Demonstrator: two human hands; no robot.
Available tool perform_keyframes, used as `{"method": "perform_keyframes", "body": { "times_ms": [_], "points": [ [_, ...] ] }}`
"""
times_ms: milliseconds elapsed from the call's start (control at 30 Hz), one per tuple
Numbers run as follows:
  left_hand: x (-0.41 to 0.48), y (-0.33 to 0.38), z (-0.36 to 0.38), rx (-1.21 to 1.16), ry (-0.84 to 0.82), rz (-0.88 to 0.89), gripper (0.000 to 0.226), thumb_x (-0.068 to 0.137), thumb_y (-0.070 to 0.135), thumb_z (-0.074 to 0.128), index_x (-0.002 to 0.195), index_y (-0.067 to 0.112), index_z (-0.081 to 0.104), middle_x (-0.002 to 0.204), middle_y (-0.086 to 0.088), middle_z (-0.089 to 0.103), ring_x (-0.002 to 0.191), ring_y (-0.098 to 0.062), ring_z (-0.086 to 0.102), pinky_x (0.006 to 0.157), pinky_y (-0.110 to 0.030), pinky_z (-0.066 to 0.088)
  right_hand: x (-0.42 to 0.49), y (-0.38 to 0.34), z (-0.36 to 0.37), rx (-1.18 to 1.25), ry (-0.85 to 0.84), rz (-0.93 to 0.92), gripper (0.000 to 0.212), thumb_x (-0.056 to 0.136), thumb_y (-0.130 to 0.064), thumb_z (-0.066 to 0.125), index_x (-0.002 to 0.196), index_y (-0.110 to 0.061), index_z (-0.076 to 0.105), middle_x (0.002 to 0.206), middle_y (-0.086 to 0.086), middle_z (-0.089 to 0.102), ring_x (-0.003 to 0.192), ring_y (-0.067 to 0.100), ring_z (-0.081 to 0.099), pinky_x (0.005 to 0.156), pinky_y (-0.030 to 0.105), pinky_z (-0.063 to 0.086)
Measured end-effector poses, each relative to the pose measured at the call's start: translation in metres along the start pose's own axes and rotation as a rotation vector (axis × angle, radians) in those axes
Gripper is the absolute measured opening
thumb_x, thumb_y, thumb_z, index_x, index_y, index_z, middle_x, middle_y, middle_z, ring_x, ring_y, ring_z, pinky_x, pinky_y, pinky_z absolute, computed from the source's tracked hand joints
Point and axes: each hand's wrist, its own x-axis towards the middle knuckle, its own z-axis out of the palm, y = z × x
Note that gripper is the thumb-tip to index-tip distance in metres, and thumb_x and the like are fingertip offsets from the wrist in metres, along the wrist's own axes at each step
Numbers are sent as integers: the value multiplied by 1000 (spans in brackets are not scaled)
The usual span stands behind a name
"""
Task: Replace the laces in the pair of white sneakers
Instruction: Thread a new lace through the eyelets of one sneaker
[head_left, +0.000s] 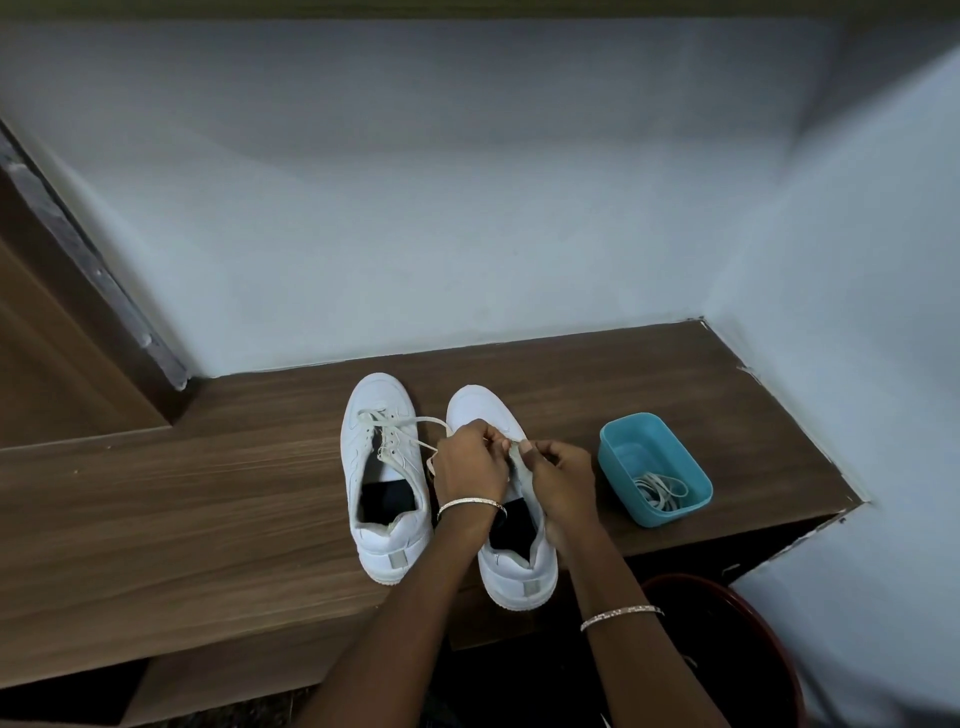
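Standing side by side on the wooden worktop (208, 493), the two white sneakers point their toes toward the pale blue wall (467, 208). The left sneaker (387, 483) carries a loose lace (400, 434) across its front part, and one end of it trails to the right, toward the hands. The right sneaker (506, 571) is partly covered by both hands. The left hand (470, 462) is above its front half with the fingers curled, and the right hand (558, 475) is just beside it. Together they pinch a pale flat lace (517, 460) between thumb and fingers (which eyelets it goes through cannot be told, the fingers hide them). A thin metal bangle (470, 505) sits on the left wrist, and a second bangle (621, 616) on the right forearm. To the right of the sneakers, near but apart, stands a teal box (665, 514) with spare laces (662, 488) coiled inside. Below the worktop's edge, at the lower right, a dark red rim (737, 597) of a round vessel shows.
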Motion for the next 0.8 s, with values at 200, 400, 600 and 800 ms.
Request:
{"method": "perform_keyframes", "body": {
  "times_ms": [200, 400, 600, 800],
  "points": [
    [-1, 9, 5, 154, -16, 8, 14, 91, 21, 57, 98, 15, 68, 95, -11, 71, 95, -34, 64, 72, -34, 45, 2, 2, 0, 46, -23, 33, 14, 91, -23, 68, 85, -16, 78, 83, -1, 76, 85, 18, 72, 84, 41, 59],
    [-1, 10, 7, 45, 29, -92, 9, 89, 18, 65, 89, 18, 74, 86, -9, 74, 88, -31, 68, 71, -31, 46, 8, 5, -6, 300, -109, 189, 38, 91, -33, 61, 79, 1, 72, 82, 14, 73, 79, 30, 68, 77, 40, 54],
    [-1, 5, 8, -184, 62, -164, 4, 77, 17, 80, 77, 20, 78, 76, 2, 75, 76, -18, 70, 71, -26, 52, 18, 3, -11, 351, -301, 269, 25, 84, -17, 71, 106, -5, 74, 110, 27, 70, 104, 43, 68, 95, 58, 53],
    [2, -3, -3, -317, 16, -155, 16, 69, 17, 87, 65, 25, 73, 64, 11, 70, 62, -1, 64, 58, -19, 49, 25, -5, -8, 333, -326, 304, 22, 84, -7, 71, 102, 7, 73, 103, 33, 70, 102, 49, 67, 98, 60, 50]
  ]
}}
